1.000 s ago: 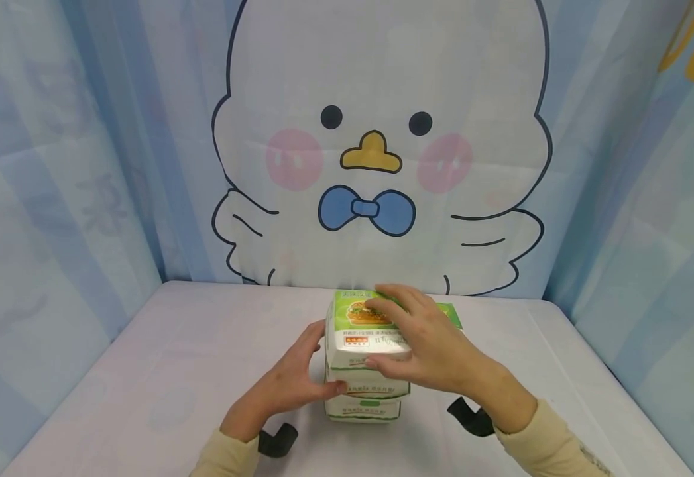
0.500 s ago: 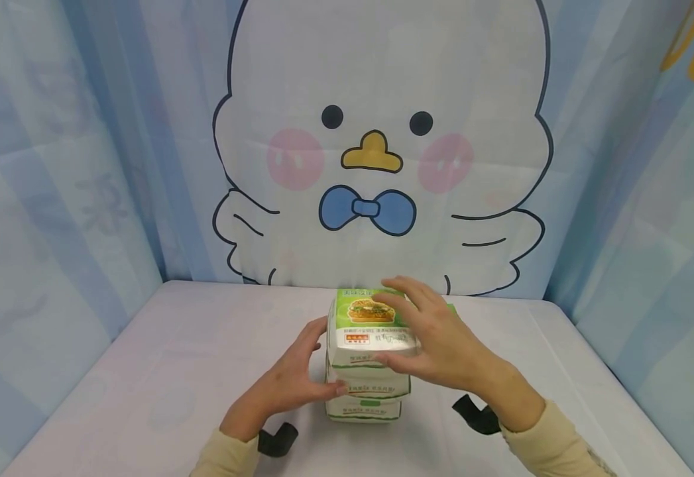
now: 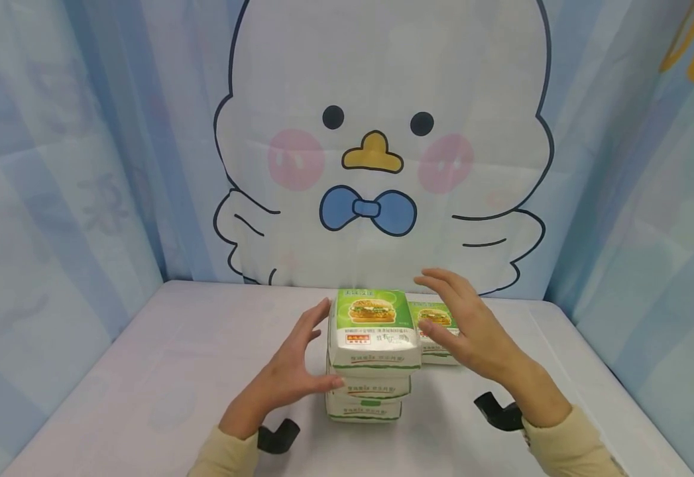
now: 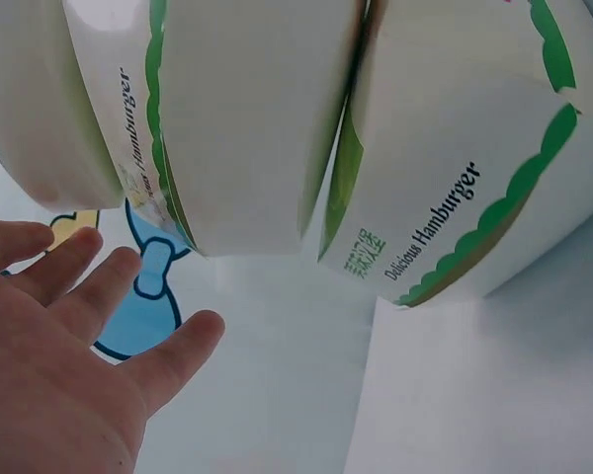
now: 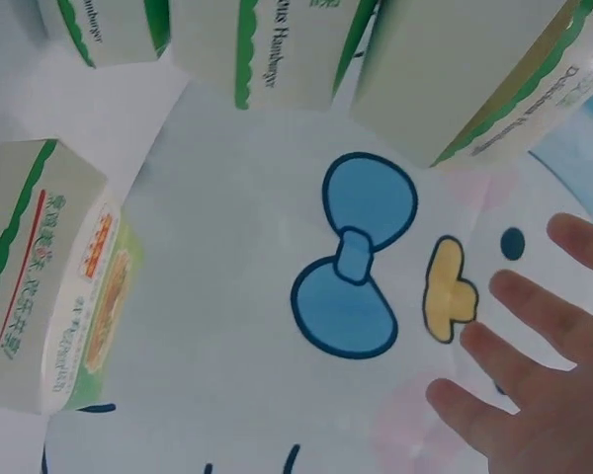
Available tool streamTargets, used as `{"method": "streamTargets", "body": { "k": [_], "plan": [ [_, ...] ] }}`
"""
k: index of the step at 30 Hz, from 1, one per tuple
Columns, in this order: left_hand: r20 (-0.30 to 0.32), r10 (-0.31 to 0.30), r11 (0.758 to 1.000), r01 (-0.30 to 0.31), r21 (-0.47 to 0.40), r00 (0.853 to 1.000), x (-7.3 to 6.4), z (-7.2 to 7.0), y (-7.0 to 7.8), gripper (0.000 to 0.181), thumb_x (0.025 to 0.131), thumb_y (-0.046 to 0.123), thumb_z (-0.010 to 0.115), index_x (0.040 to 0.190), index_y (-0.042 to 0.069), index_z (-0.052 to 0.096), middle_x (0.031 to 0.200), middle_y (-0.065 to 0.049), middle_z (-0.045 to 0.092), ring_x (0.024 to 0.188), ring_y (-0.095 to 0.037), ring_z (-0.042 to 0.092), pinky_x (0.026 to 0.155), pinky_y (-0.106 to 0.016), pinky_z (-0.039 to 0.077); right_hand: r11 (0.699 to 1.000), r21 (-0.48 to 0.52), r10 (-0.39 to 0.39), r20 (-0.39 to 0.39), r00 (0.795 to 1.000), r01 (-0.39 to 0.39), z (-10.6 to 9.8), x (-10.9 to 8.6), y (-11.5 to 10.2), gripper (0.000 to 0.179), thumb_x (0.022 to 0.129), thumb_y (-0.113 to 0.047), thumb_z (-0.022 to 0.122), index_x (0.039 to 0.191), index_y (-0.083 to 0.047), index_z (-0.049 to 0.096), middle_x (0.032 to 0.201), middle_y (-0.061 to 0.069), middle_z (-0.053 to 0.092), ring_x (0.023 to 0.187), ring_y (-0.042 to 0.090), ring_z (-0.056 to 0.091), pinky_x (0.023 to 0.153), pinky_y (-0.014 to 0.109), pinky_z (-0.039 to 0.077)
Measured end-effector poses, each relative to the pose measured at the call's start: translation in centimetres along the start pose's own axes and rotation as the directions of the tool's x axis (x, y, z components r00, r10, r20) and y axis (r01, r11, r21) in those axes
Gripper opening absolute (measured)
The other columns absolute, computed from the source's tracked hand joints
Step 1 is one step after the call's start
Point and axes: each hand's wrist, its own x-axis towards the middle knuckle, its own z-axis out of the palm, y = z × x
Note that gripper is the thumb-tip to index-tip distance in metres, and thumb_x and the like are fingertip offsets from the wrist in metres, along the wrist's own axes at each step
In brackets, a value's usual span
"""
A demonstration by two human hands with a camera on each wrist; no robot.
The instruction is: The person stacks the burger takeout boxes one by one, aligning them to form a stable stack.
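Note:
Hamburger boxes, white with green scalloped edges, stand in a stack of three at the middle of the table in the head view. The top box (image 3: 376,334) has a burger picture on its green lid and sits over the middle box (image 3: 376,386) and the bottom box (image 3: 363,412). My left hand (image 3: 281,374) is beside the stack's left side, its fingers extended; the left wrist view shows a gap between fingertips and boxes. My right hand (image 3: 480,334), fingers spread and holding nothing, hovers to the right of the stack, partly in front of another hamburger box (image 3: 435,315).
The single box stands on the white table (image 3: 215,331) behind and right of the stack. A curtain with a cartoon chick (image 3: 376,79) hangs behind, and blue striped curtains (image 3: 36,199) flank the table. Black curved pieces (image 3: 498,412) show by the wrists.
My right hand has let go of the top box and moved away to the right, uncovering the box behind. The left hand's fingers have risen slightly beside the stack, which stays in place.

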Motion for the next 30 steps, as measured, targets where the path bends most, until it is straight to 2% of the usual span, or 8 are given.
{"method": "streamTargets", "body": {
  "k": [4, 9, 17, 30],
  "plan": [
    [-0.016, 0.015, 1.0, -0.016, -0.023, 1.0, 0.1, 0.1, 0.2, 0.108, 0.076, 0.038, 0.083, 0.159, 0.029, 0.014, 0.164, 0.002, 0.022, 0.151, -0.025, 0.026, 0.118, -0.054, 0.035, 0.998, 0.019, 0.056, -0.011, 0.998, -0.056, 0.3, -0.6, 1.4, 0.056, 0.092, -0.027, 0.062, 0.143, -0.011, 0.047, 0.154, 0.014, 0.038, 0.142, 0.038, 0.034, 0.106, 0.073, 0.035],
    [-0.025, 0.028, 0.999, -0.029, -0.038, 0.999, 0.2, 0.2, 0.4, 0.107, 0.077, 0.037, 0.082, 0.159, 0.029, 0.014, 0.164, 0.001, 0.022, 0.151, -0.026, 0.027, 0.117, -0.054, 0.036, 0.992, 0.022, 0.122, 0.001, 0.993, -0.122, 1.0, -1.2, 3.1, 0.054, 0.093, -0.026, 0.062, 0.142, -0.01, 0.048, 0.154, 0.017, 0.038, 0.142, 0.041, 0.032, 0.107, 0.075, 0.031],
    [-0.032, 0.032, 0.998, -0.034, -0.062, 0.999, 0.3, 0.4, 0.3, 0.106, 0.078, 0.034, 0.081, 0.159, 0.027, 0.014, 0.165, -0.008, 0.02, 0.151, -0.029, 0.025, 0.117, -0.055, 0.035, 0.981, 0.028, 0.191, 0.031, 0.981, -0.191, 2.1, -2.0, 5.3, 0.051, 0.096, -0.033, 0.06, 0.14, -0.01, 0.049, 0.152, 0.018, 0.038, 0.142, 0.042, 0.031, 0.106, 0.076, 0.03],
    [-0.026, -0.001, 0.997, -0.002, -0.082, 1.0, 0.4, 0.7, 0.3, 0.106, 0.077, 0.035, 0.081, 0.159, 0.027, 0.014, 0.166, -0.002, 0.018, 0.152, -0.027, 0.024, 0.118, -0.053, 0.034, 0.951, -0.024, 0.311, 0.068, 0.948, -0.31, 4.1, -3.1, 8.5, 0.072, 0.091, -0.042, 0.066, 0.147, -0.005, 0.039, 0.153, 0.021, 0.033, 0.138, 0.044, 0.032, 0.106, 0.074, 0.034]
  ]
}}
